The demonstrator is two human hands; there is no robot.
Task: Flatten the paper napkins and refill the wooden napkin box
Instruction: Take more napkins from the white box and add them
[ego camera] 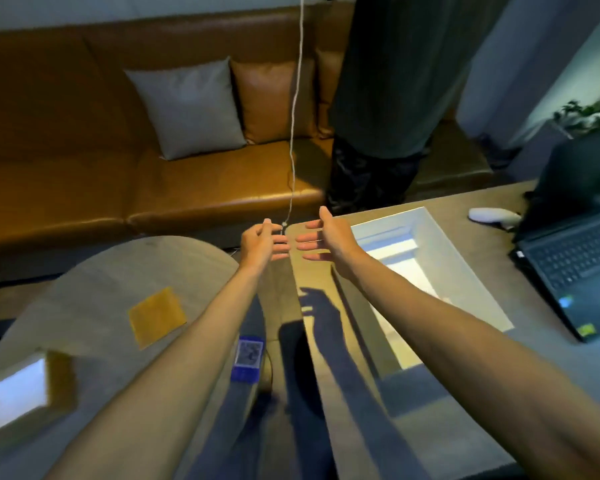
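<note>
Both my arms reach forward over the gap between two tables. My left hand (262, 241) and my right hand (323, 239) are held up facing each other, fingers spread, holding nothing. A wooden napkin box (58, 379) with white napkins inside sits at the near left edge of the round table, blurred. Its flat wooden lid (157, 317) lies separately on the round table (94, 289), left of my left forearm. Neither hand touches the box or the lid.
A long table (458, 427) on the right has a white recessed well (440, 244), a laptop (579, 268) and a white controller (492, 215). A blue card (247, 358) lies by my left forearm. A person (392, 98) stands beyond the tables by a brown sofa (84, 174); a white cord (293, 133) hangs down.
</note>
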